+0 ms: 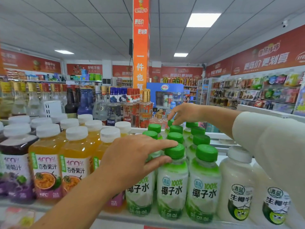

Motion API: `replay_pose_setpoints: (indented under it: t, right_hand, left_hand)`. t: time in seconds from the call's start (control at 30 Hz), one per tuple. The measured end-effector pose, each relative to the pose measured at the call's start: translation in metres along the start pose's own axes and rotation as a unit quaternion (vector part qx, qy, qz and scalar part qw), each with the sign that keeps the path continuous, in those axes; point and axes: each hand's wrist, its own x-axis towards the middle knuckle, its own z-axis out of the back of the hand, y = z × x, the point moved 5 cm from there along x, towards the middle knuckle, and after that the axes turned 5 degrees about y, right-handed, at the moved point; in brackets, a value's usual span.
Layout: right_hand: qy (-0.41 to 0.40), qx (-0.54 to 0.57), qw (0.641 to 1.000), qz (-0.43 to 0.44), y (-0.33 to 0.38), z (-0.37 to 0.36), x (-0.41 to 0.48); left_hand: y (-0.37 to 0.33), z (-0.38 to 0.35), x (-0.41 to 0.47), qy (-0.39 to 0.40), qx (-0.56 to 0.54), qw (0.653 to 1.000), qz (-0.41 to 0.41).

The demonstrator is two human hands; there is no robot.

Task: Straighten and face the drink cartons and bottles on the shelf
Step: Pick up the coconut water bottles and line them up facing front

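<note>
On the white shelf (125, 219), the left hand (137, 160) pinches the near green-capped bottle (172, 184). The right hand (185, 113) pinches a far green cap (170, 123). An orange pillar (141, 47) rises behind.

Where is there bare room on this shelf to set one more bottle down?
Only behind the white coconut milk bottles, right of the green-capped rows, bare shelf shows. The juice bottles and green-capped rows stand packed tight.

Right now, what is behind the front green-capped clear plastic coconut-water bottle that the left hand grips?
Behind the front bottle, matching green-capped bottles run back; the right hand grips the rearmost cap. Their labels are covered.
</note>
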Motion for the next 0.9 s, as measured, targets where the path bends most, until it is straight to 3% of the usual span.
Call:
replay_pose_setpoints:
  t: [0.23,0.33,0.47,0.6,0.73,0.9]
  right_hand:
    - [-0.051,-0.058,0.996,0.048,0.032,0.030,-0.068]
    - [-0.065,-0.136,0.988,0.041,0.049,0.025,-0.128]
    - [0.003,-0.162,0.987,0.011,0.049,-0.014,-0.179]
    - [0.003,-0.133,0.991,-0.009,0.040,-0.032,-0.189]
    - [-0.075,-0.086,0.993,-0.007,0.045,-0.042,-0.203]
    - [-0.247,0.048,0.967,0.047,0.071,-0.038,-0.251]
  left_hand:
    - [0.001,0.000,0.000,0.020,-0.022,0.999,0.019]
    - [0.000,0.004,-0.001,0.027,-0.029,0.999,0.018]
    - [-0.007,0.010,-0.003,0.035,-0.060,0.998,0.010]
    - [-0.014,0.012,-0.008,0.016,-0.088,0.996,-0.015]
    - [-0.020,0.015,-0.026,-0.037,-0.098,0.994,-0.024]
    - [-0.034,0.021,-0.070,-0.075,-0.193,0.978,-0.007]
